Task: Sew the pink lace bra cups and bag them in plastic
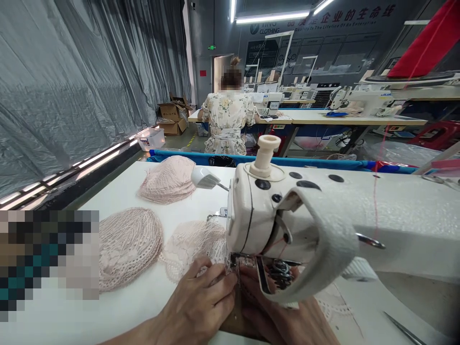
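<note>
A pale pink lace piece (194, 242) lies at the needle area of a white sewing machine (247, 211). My left hand (204, 297) is closed, its curled fingers and thumb gripping the lace edge just left of the presser foot. Under the machine head, my right hand (273, 302) is partly hidden by a white curved guard (334, 239). Its bent fingers hold lace close to the presser foot. More lace (334, 306) shows to the right of that hand. Exactly how its fingertips grip is hidden.
A lace stack (129, 244) and a second pile of lace pieces (168, 179) lie on the white table at left. Scissors or tweezers with a pointed metal tip (404, 328) lie front right. A person (230, 117) sits ahead, back turned. Red thread (376, 191) runs down to the machine.
</note>
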`<action>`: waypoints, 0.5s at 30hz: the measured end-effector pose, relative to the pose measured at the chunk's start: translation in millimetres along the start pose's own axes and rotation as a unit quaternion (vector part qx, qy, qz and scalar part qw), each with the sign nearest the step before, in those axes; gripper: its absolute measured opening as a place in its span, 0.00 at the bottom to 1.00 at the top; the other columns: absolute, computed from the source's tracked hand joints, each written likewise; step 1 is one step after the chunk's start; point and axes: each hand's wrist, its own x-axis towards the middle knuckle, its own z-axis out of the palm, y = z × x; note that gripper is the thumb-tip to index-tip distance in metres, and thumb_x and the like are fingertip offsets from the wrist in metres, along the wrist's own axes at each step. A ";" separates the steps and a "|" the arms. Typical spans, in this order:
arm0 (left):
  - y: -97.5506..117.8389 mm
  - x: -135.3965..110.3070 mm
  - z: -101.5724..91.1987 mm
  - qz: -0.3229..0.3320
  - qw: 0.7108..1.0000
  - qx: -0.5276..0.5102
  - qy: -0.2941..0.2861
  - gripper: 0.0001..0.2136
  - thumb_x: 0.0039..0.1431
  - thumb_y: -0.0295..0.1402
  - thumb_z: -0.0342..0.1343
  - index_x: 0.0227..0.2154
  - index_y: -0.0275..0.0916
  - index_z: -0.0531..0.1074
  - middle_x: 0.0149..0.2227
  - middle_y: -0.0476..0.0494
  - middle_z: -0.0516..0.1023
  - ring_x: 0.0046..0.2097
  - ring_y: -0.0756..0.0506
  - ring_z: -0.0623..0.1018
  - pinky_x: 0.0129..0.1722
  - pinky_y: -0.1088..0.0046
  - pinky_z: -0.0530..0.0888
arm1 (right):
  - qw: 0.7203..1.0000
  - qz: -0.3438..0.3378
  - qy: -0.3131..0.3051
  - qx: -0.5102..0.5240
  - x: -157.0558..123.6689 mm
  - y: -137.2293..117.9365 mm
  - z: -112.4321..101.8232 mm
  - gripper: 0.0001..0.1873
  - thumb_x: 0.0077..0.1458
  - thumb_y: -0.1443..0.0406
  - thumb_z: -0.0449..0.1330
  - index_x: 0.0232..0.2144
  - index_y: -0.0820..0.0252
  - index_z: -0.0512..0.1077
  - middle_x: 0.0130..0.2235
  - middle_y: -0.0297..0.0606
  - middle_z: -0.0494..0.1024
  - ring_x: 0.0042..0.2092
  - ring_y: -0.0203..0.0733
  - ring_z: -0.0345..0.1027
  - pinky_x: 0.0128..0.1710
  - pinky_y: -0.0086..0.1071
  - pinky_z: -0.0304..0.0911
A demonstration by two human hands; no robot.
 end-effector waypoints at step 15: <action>1.2 -0.5 -5.0 -0.033 0.998 -0.041 -0.039 0.05 0.61 0.21 0.50 0.35 0.34 0.70 0.37 0.44 0.77 0.38 0.47 0.73 0.41 0.66 0.64 | 1.000 0.003 -0.016 0.010 -0.3 -0.7 1.0 0.16 0.63 0.59 0.51 0.50 0.52 0.72 0.39 0.38 0.81 0.34 0.42 0.74 0.40 0.38 0.64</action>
